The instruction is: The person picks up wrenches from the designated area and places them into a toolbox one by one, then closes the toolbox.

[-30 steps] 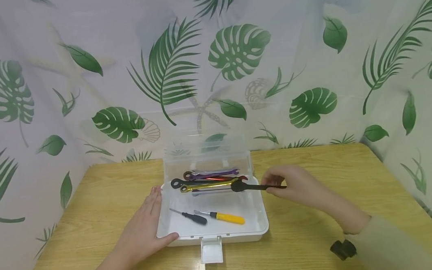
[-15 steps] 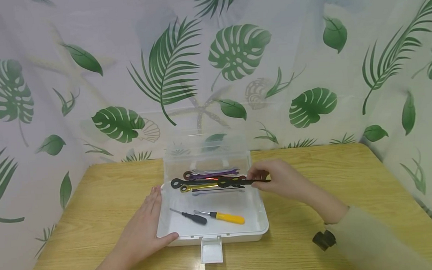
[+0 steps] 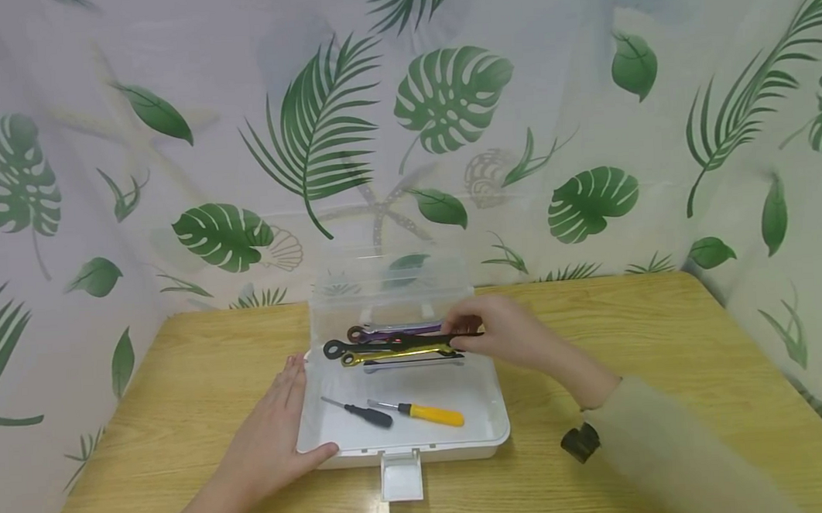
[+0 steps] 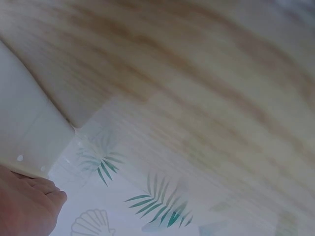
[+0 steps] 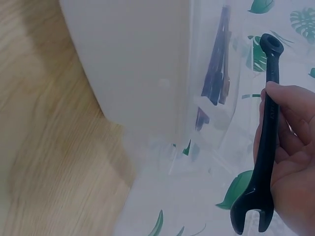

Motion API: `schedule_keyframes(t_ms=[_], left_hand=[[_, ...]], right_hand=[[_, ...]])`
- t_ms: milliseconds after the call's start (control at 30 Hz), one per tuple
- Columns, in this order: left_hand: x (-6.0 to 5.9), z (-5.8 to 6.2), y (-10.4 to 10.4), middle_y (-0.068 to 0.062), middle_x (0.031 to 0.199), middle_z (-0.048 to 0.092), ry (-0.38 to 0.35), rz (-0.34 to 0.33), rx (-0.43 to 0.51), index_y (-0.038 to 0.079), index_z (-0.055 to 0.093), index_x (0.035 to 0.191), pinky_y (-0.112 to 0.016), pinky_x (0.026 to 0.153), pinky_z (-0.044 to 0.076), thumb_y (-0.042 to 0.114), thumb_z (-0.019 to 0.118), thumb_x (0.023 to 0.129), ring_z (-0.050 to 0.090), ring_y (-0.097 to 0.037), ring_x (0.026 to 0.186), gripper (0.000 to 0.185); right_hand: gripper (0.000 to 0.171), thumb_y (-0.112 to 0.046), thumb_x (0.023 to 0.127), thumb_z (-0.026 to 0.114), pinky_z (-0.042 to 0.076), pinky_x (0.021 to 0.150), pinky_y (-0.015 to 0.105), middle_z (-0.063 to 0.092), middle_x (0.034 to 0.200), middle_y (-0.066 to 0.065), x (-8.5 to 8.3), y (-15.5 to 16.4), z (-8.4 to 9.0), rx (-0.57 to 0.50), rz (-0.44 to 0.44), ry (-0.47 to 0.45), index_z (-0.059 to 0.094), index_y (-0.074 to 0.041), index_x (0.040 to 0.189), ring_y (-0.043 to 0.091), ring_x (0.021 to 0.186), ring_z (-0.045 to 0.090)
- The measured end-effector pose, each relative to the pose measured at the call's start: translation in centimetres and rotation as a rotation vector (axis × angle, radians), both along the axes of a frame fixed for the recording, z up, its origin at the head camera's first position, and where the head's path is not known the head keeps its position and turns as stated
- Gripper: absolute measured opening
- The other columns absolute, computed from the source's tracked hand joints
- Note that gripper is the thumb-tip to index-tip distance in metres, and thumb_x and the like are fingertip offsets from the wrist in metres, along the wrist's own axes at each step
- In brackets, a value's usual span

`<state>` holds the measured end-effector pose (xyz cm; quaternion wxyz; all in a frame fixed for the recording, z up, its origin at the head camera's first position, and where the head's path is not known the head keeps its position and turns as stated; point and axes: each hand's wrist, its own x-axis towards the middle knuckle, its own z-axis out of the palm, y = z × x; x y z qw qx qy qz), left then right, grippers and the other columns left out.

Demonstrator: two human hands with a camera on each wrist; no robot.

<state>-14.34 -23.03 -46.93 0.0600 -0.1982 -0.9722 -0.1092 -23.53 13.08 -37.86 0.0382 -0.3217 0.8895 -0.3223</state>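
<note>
A clear plastic toolbox (image 3: 493,430) stands open on the wooden table (image 3: 180,377). Inside at the back lie several wrenches: purple (image 3: 387,332), gold (image 3: 395,355) and silver (image 3: 410,363). My right hand (image 3: 506,333) grips a black wrench (image 3: 387,342) by one end and holds it over that row; the right wrist view shows the black wrench (image 5: 266,142) held between thumb and fingers. My left hand (image 3: 274,434) rests flat against the box's left side, thumb on the front rim. A black screwdriver (image 3: 363,412) and a yellow-handled screwdriver (image 3: 422,413) lie at the front of the box.
The box's clear lid (image 3: 391,281) stands upright at the back. Its latch (image 3: 401,474) hangs over the front. A leaf-print curtain (image 3: 446,131) walls the table on three sides. A black wrist camera mount (image 3: 579,441) sits under my right sleeve.
My right hand has carried the black wrench leftward from the box's right edge to over the row of wrenches. The left hand has stayed put.
</note>
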Motion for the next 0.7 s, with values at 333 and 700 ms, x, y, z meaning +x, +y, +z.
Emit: schedule_keyframes(t_ms=[333,700], left_hand=[[0.0,-0.3,0.0,-0.028,0.173,0.025,0.019,-0.002,0.014,-0.014,0.028,0.161,-0.055,0.129,0.034,0.067,0.071,0.088,0.030,-0.044,0.160,0.117],[0.1,-0.1,0.0,-0.027,0.173,0.025,0.002,0.004,-0.010,-0.013,0.028,0.161,-0.054,0.129,0.035,0.070,0.067,0.089,0.030,-0.043,0.161,0.116]], right_hand=[[0.010,0.000,0.092,0.078,0.059,0.076,0.023,0.078,0.097,0.007,-1.3,-2.0,-0.3,-0.038,0.016,-0.050,0.078,-0.002,0.102,0.010,0.083,0.066],[0.011,-0.002,0.095,0.075,0.064,0.085,0.030,0.079,0.103,0.010,-2.4,-3.6,-0.5,-0.008,0.006,-0.082,0.078,-0.003,0.105,0.016,0.091,0.073]])
